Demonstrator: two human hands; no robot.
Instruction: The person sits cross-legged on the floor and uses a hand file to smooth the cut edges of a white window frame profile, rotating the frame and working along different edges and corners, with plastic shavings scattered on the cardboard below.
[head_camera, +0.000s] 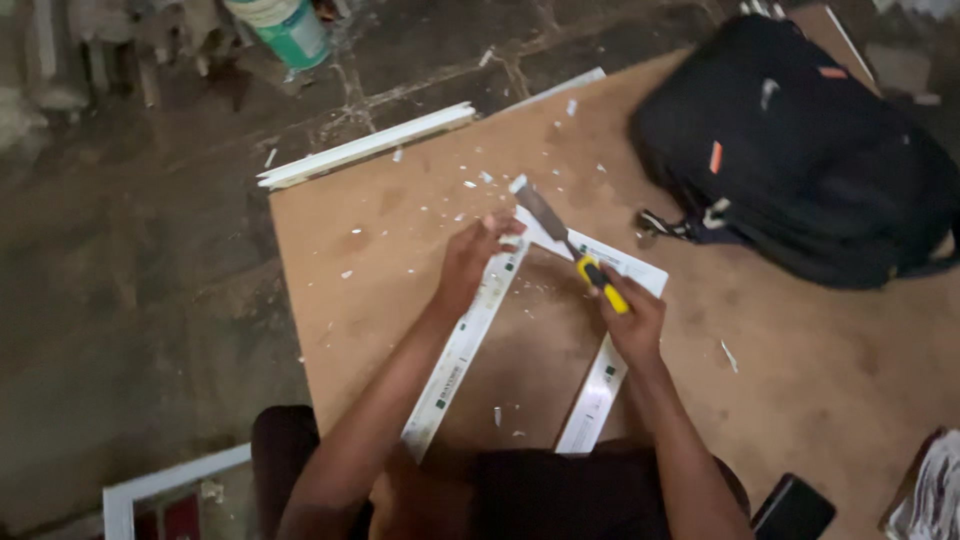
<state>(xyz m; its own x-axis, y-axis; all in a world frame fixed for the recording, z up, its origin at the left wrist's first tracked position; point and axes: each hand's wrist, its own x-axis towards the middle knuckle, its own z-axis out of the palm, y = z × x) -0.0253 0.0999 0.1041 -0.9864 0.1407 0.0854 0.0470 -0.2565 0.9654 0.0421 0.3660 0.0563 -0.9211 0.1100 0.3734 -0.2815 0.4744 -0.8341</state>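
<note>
Both forearms are extended forward: the white frame (470, 340) is pressed by the left hand (470, 262), apparently with curled fingers, while the chisel (570, 243) is gripped by the right hand (633, 320).

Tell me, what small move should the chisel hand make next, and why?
Probably a short push of the chisel toward the frame corner: the right hand aims its blade there, the left hand steadies the frame, and white chips lie scattered beyond.
</note>
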